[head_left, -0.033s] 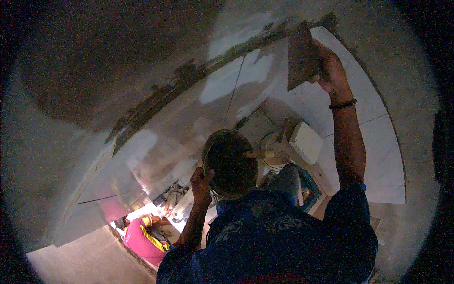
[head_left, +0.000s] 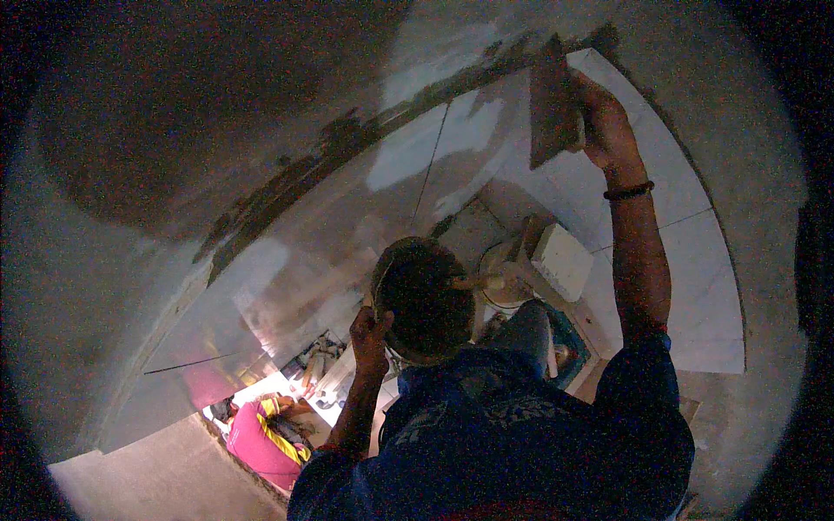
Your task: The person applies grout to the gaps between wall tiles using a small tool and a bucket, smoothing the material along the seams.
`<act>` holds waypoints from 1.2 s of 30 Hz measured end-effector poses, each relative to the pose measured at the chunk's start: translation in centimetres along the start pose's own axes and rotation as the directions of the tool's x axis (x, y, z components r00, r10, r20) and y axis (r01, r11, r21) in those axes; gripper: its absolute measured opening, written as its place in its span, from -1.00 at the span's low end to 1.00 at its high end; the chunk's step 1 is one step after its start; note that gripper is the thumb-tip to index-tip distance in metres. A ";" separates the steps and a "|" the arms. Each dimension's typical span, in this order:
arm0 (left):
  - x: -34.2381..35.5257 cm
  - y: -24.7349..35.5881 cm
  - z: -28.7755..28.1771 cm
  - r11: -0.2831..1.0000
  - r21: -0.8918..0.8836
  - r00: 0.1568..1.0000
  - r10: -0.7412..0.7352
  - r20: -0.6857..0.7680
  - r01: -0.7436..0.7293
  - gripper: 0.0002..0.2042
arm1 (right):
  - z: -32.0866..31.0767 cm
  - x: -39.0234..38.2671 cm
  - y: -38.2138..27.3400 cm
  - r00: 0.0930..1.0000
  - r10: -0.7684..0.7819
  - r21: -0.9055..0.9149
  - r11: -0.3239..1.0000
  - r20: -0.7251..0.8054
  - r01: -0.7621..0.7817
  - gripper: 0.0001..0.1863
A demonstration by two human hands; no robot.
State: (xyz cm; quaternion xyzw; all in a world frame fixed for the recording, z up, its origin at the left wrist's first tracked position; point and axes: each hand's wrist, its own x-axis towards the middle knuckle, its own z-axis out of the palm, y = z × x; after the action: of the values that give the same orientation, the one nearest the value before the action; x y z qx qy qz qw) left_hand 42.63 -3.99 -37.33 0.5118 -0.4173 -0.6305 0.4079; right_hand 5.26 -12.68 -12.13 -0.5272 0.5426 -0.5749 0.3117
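Note:
My right hand (head_left: 608,126), a dark band at its wrist, reaches up to the far right. It is closed round a flat rectangular plastering trowel (head_left: 552,108), whose broad blade is against or close to the wall at the top edge of the pale tiles (head_left: 647,165). Nearer to me, my left hand (head_left: 371,337) grips the rim of a round bucket (head_left: 380,276) with dark contents (head_left: 423,300). A wooden handle (head_left: 486,283) sticks out past the bucket's right side. What it belongs to is hidden.
Dark wet mortar (head_left: 339,139) runs along the tiles' top edge. Below stand a pale box-like block (head_left: 563,260) and a round light container (head_left: 504,269). At lower left, another person in a pink shirt (head_left: 261,443) crouches by tools (head_left: 317,360) in bright light.
The trowel has shifted and turned very slightly at the tile corner, with my right hand moving along. My left hand and the bucket stay in place.

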 end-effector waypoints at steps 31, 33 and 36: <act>6.9 -9.4 10.4 0.997 0.072 0.999 -0.027 0.030 0.024 -0.76 | -10.6 2.4 11.7 0.939 0.140 -0.913 0.316 0.314 0.258 -0.64; 7.5 -9.6 9.8 0.999 -0.013 0.998 -0.051 0.035 0.052 -0.77 | -13.3 2.1 15.4 0.961 -0.045 -0.926 0.258 0.274 0.276 -0.66; 10.2 -12.7 6.5 1.000 -0.029 0.999 0.007 0.034 -0.006 -0.77 | -10.4 4.8 17.7 0.919 -0.012 -0.897 0.212 0.394 0.388 -0.66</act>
State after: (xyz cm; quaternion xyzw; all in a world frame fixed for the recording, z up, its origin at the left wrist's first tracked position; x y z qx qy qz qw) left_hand 33.66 -8.88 -51.62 0.4934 -0.4168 -0.6438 0.4103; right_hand -9.55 -17.88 -26.18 -0.7528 0.6503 -0.0660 -0.0781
